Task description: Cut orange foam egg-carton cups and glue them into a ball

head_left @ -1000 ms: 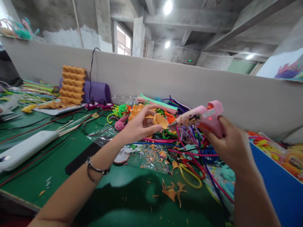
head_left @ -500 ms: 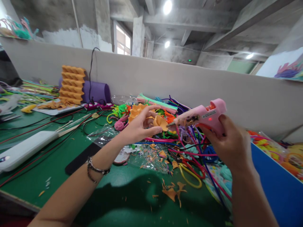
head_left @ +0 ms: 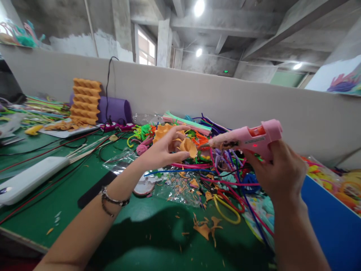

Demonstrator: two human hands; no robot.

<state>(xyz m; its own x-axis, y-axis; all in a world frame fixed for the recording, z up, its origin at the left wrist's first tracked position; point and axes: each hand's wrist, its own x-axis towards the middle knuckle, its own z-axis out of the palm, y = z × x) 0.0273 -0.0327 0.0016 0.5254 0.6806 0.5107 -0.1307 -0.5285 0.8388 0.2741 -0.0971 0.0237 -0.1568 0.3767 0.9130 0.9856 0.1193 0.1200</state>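
Between the thumb and fingers of my left hand is a small orange cup-shaped piece, its hollow side facing right. My right hand is wrapped round the handle of a pink hot glue gun with a lit red light and scorched marks near its front. The gun's nozzle points left at the cup-shaped piece, with a small gap between them. Behind my left hand lies a bumpy orange sheet, partly hidden by the fingers.
Colourful pipe cleaners heap up behind my hands. Orange scraps litter the green table. A white tool and cables lie left; another orange bumpy sheet leans near the partition. A blue panel stands right.
My right hand has drawn the glue gun to the right, away from the orange piece. In my left hand the piece has turned slightly and shifted a little left.
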